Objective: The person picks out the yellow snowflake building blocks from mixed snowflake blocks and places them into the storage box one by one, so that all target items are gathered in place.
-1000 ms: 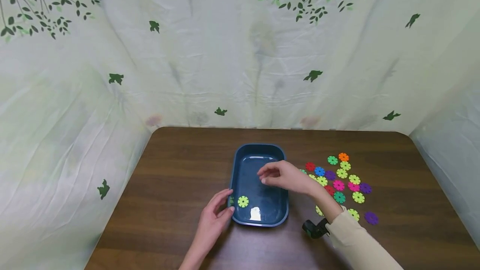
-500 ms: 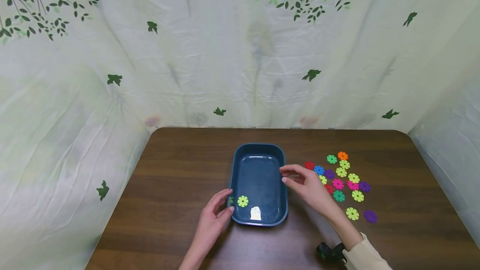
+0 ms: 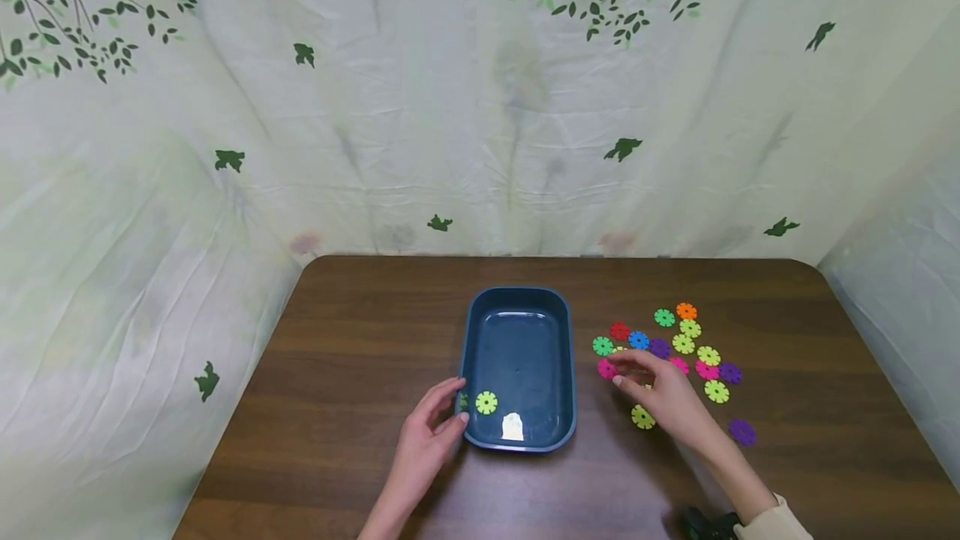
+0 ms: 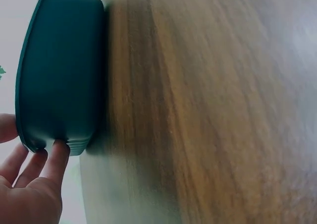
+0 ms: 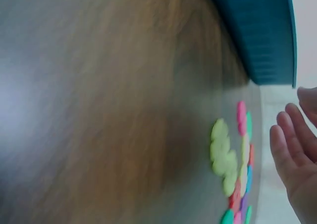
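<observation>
A deep blue rectangular tray (image 3: 525, 357) stands on the table. Inside it, near the left wall, lies one yellow notched plastic disc (image 3: 486, 402). My left hand (image 3: 426, 432) holds the tray's left rim; in the left wrist view its fingers touch the outer wall, with the thumb at the rim. To the right of the tray, my right hand (image 3: 671, 398) hovers over scattered discs, fingers loosely bent and nothing between them. A pink disc (image 3: 607, 369) and another yellow disc (image 3: 642, 417) lie closest to its fingertips. The hand hides part of the group.
Several more discs lie farther right on the brown wooden table (image 3: 360, 340), among them an orange disc (image 3: 686, 311), a green disc (image 3: 664, 317) and a purple disc (image 3: 742, 432). White cloth (image 3: 480, 107) with leaf prints hangs behind the table.
My right hand has moved from above the tray rightward and toward me, to over the loose discs. My left hand and the tray have stayed in place.
</observation>
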